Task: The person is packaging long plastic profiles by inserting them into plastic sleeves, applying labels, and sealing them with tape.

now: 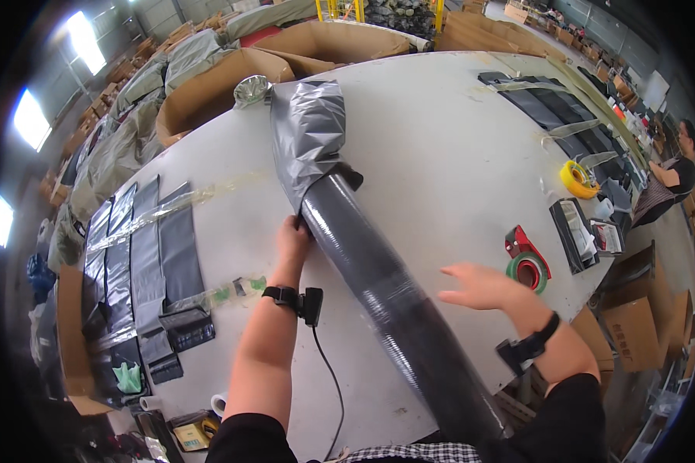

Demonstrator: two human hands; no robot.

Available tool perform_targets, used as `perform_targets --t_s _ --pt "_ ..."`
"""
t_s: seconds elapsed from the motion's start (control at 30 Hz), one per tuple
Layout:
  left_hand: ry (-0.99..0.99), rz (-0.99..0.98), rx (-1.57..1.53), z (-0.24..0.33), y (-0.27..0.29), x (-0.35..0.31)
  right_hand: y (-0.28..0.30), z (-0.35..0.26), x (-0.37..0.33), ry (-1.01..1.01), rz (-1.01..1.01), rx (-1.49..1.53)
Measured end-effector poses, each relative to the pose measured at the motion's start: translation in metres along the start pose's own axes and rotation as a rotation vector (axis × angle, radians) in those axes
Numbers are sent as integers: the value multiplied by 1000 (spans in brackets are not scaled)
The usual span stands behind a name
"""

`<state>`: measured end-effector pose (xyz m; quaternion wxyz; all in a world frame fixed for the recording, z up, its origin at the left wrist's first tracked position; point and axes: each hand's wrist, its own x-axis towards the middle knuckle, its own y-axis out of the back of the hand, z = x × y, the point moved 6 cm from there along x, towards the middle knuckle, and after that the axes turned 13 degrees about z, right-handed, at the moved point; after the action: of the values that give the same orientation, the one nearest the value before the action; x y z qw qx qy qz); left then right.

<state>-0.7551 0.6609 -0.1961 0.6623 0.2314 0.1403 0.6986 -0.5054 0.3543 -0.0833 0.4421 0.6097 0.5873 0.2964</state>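
Note:
A long black roll (386,289), wrapped in glossy film, lies slantwise across the white table from the lower right toward the middle. Its far end is inside a silvery-grey plastic bag (309,127), which lies crumpled beyond it. My left hand (292,238) is closed at the bag's mouth, on the left side of the roll, pinching the bag's edge; its fingertips are partly hidden. To the right of the roll, my right hand (479,287) hangs apart from it, fingers stretched out and holding nothing.
Flat grey bags (147,255) are taped down at left, with more dark bags (556,116) at far right. A red tape dispenser (527,258), yellow tape roll (578,180) and black tray (573,235) sit at right. Large cartons (216,89) stand beyond the table; a person (678,174) sits at far right.

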Motion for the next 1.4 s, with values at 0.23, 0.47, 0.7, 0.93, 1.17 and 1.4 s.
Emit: perform_targets --t_s 0.23,0.47,0.7,0.93,1.17,1.4 --pt "-89 88 139 24 18 -18 160 42 -62 -338 -189 -235" --pt "-173 142 250 38 8 -23 122 18 102 165 273 -54" --pt "-137 166 284 39 15 -32 -1 -29 244 125 386 18" --pt "-135 122 288 44 9 -36 -22 -26 284 129 384 159" --pt "-404 -178 242 44 13 -107 -31 0 143 134 269 220" --pt "-222 -687 137 65 39 -269 -39 61 -107 -597 69 779"
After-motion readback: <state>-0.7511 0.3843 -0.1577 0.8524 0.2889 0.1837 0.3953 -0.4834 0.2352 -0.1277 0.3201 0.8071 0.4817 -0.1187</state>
